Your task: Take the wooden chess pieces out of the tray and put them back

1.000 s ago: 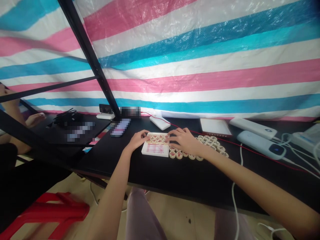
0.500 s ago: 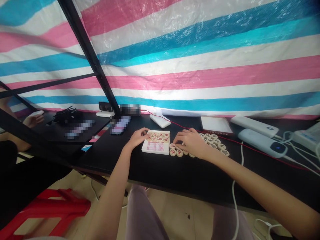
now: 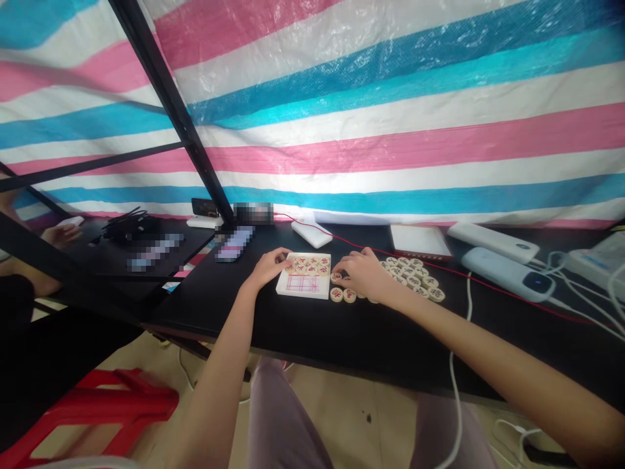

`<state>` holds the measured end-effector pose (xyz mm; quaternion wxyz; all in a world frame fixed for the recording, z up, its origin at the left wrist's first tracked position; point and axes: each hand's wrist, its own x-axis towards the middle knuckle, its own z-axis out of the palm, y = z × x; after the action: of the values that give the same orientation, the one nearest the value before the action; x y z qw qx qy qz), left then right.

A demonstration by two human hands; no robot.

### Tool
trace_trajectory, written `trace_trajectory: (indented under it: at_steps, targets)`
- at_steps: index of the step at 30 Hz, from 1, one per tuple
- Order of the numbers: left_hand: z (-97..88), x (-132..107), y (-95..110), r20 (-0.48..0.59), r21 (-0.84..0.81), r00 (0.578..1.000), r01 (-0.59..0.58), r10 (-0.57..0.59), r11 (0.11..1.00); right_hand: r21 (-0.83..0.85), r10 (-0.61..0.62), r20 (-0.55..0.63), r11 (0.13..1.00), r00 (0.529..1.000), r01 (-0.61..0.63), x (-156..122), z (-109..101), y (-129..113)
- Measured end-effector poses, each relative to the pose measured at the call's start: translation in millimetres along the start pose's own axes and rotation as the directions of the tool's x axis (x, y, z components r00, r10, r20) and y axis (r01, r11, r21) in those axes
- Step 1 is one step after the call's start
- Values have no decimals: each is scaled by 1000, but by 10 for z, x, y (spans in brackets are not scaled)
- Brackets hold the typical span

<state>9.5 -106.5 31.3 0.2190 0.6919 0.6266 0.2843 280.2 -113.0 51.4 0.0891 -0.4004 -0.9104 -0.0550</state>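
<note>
A small white board (image 3: 303, 285) with red grid lines lies on the black table (image 3: 317, 332). Several round wooden discs with red characters (image 3: 309, 265) sit in rows on its far half. My left hand (image 3: 267, 266) rests against the board's left far corner, fingers curled on its edge. My right hand (image 3: 361, 273) is just right of the board, fingers bent down over loose discs (image 3: 342, 295) on the table, pinching at one near the board's edge. More loose discs (image 3: 415, 277) lie in a cluster further right.
Behind the board are a white power bank (image 3: 312, 234), a red cable (image 3: 439, 268), a flat white box (image 3: 420, 241) and two long white devices (image 3: 508, 273) with cables at right. A black post (image 3: 170, 111) rises at left. Another person's hand (image 3: 61, 233) is far left. A red stool (image 3: 107, 404) stands below.
My right hand drew back from the board's right edge to the loose discs, then came back near the board's edge. The left hand stayed at the board's corner.
</note>
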Motion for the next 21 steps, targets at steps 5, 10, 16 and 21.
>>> trace_trajectory:
  at_steps: [5,10,16,21]
  targets:
    - [4,-3,0,-4,-6,1000,0,0,1000,-14,42,-45,999,998,-43,71,-34,83]
    - [-3,-7,12,7,17,1000,15,-15,1000,88,75,-170,994,983,-60,223,-150,-42]
    - [-5,-9,-21,0,-2,1000,-26,26,1000,94,-201,-141,972,969,216,466,-90,-602]
    - [3,-10,-37,-7,-35,1000,-22,21,999,129,-201,-147,967,969,220,504,54,-756]
